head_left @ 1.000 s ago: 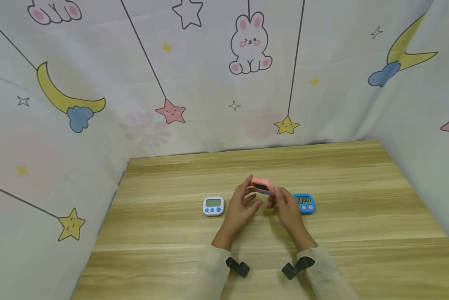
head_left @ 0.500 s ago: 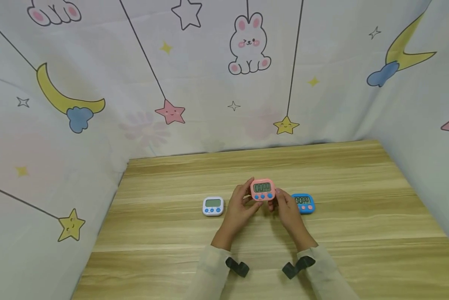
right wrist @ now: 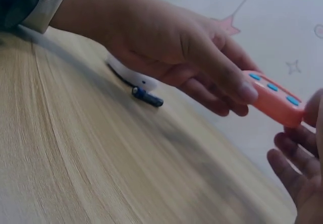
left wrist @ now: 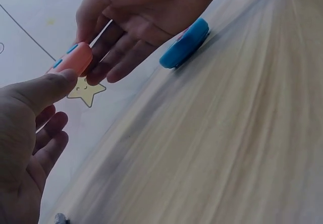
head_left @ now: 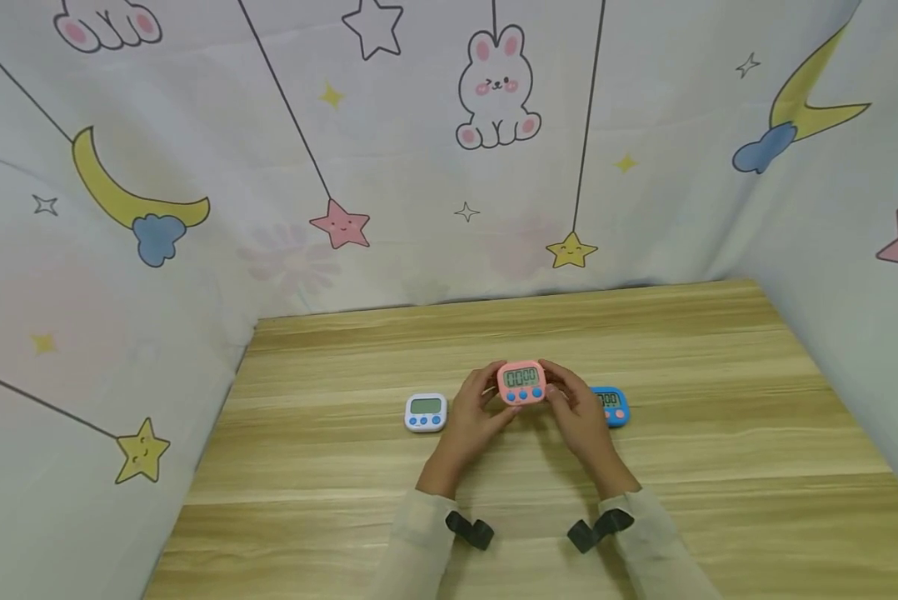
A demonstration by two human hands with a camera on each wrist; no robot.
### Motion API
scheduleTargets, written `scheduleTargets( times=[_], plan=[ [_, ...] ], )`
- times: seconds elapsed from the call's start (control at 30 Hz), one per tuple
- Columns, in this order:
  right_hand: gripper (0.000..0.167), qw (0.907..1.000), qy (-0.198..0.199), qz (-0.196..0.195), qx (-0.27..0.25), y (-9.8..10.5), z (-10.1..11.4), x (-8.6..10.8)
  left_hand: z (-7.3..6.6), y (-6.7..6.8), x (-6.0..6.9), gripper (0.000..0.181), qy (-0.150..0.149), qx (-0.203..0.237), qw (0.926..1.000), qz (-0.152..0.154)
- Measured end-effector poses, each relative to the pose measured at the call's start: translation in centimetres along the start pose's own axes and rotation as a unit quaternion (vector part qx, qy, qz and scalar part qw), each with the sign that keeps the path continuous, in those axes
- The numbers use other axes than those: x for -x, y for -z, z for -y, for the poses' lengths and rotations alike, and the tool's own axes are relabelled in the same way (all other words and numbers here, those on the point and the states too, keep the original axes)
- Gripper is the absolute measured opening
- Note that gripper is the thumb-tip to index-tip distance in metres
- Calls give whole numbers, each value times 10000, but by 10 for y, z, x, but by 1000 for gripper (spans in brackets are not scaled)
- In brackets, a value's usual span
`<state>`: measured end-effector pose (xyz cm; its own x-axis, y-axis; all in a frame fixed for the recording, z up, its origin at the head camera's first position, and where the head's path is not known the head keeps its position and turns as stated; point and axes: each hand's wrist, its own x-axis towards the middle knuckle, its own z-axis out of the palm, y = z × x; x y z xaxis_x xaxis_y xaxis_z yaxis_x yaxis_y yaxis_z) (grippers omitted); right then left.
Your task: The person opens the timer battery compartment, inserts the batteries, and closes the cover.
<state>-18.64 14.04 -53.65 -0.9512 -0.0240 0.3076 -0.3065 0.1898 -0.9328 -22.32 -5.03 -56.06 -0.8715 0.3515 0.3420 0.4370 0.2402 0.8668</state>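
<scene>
Two-handed pinch: left hand (head_left: pixel 473 417) and right hand (head_left: pixel 580 415) grip opposite ends of pink timer (head_left: pixel 521 385), above table (head_left: pixel 306 500). Blue timer (head_left: pixel 616 406) at 3 o'clock of it. Likely light, stiff, slightly slippery; hold side edges, clear of buttons (head_left: pixel 523 395).

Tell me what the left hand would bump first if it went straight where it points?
The pink digital timer it's holding; beyond that, perhaps the printed curtain, though depth is unclear.

left sleeve (head_left: pixel 415 542): pale cream | right sleeve (head_left: pixel 659 542): pale cream | left wrist band (head_left: pixel 459 524): black | right wrist band (head_left: pixel 612 522): black, curled
</scene>
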Motion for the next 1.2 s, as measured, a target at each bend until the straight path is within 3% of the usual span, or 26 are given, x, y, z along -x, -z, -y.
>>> scheduleTargets(
  times=[0.1,0.23,0.4,0.57,0.7,0.93,1.2],
  plan=[
    [49,9981,445,269,330,1,-1,-1,2,4,-1,71,81,-121,9999,60],
    [62,9911,883,562,823,4,-18,-4,3,12,-1,69,38,-237,9995,189],
    [68,9813,960,688,1517,7,-21,-6,3,17,-1,68,-98,-343,9985,404],
    [72,9631,1105,859,2300,10,-20,-4,3,17,1,68,-47,-480,9970,603],
    [72,9568,1170,1023,2455,10,-20,-3,4,17,5,69,60,-765,9949,652],
    [71,9549,1045,1020,2586,10,-21,-4,-2,24,7,72,-116,-1328,9876,833],
    [69,9556,865,1072,2607,7,-23,-4,-1,50,14,71,-29,-1778,9805,836]
  ],
)
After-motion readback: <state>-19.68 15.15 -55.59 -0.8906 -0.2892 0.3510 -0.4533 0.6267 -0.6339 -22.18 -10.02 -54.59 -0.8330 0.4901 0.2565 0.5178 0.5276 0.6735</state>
